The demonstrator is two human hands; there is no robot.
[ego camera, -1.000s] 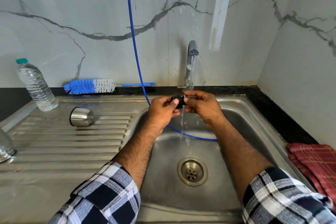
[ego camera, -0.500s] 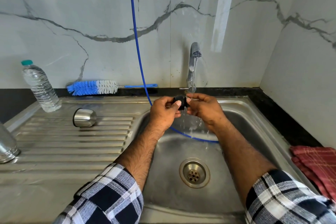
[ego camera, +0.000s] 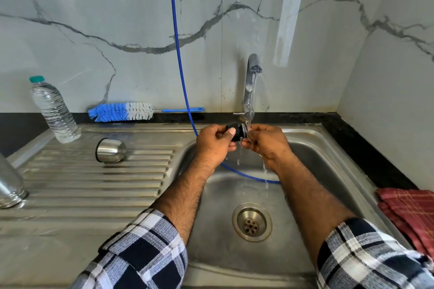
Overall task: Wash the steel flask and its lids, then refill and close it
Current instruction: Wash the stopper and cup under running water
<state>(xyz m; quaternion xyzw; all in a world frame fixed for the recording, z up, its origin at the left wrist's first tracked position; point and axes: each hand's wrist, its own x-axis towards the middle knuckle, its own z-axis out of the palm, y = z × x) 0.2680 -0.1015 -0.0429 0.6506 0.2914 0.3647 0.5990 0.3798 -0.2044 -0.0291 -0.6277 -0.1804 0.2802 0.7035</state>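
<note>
Bright, even daylight; soft glare streaks on the wall (ego camera: 291,7) and sink (ego camera: 94,185) (ridges gleam). Wide-angle bending at edges; focus sharp throughout.

Black inner lid (ego camera: 238,131) under running tap (ego camera: 251,82) — pinched between left hand (ego camera: 215,145) and right hand (ego camera: 267,144) over steel sink (ego camera: 312,148).

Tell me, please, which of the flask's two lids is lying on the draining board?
The steel cup lid, lying on its side on the ribbed draining board; the black stopper lid is held under the tap.
</note>
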